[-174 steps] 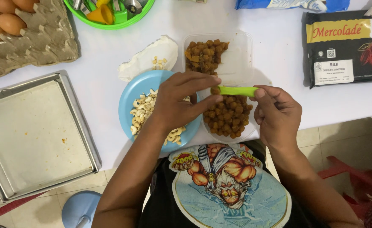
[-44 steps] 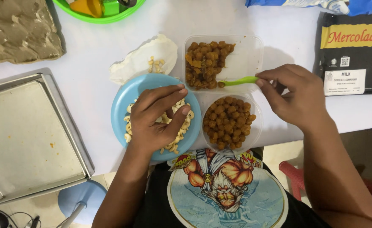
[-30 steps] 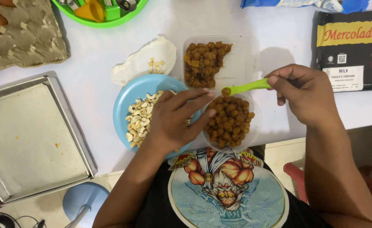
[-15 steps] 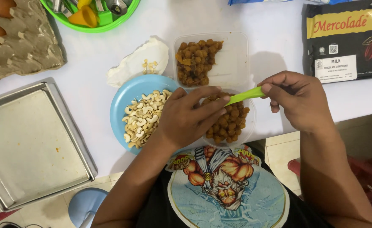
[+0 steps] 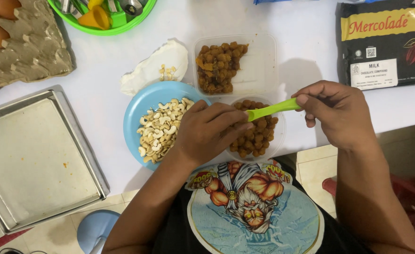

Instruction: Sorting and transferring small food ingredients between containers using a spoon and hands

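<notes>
A white table (image 5: 301, 42) carries everything. Taking the round blue plastic plate of cashew pieces (image 5: 141, 106) as the landmark: a shallow rectangular metal baking tray (image 5: 33, 155) lies to its left, a crumpled white wrapper (image 5: 148, 68) touches its upper edge, a clear rectangular tub of brown chunks (image 5: 259, 61) sits up and right, a clear round tub (image 5: 275, 146) just right, a black packet (image 5: 386, 42) far right.

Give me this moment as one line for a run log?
left hand: fingers at green spoon tip over round tub of brown balls | right hand: holds spoon handle | beside: blue plate of cashews
</notes>
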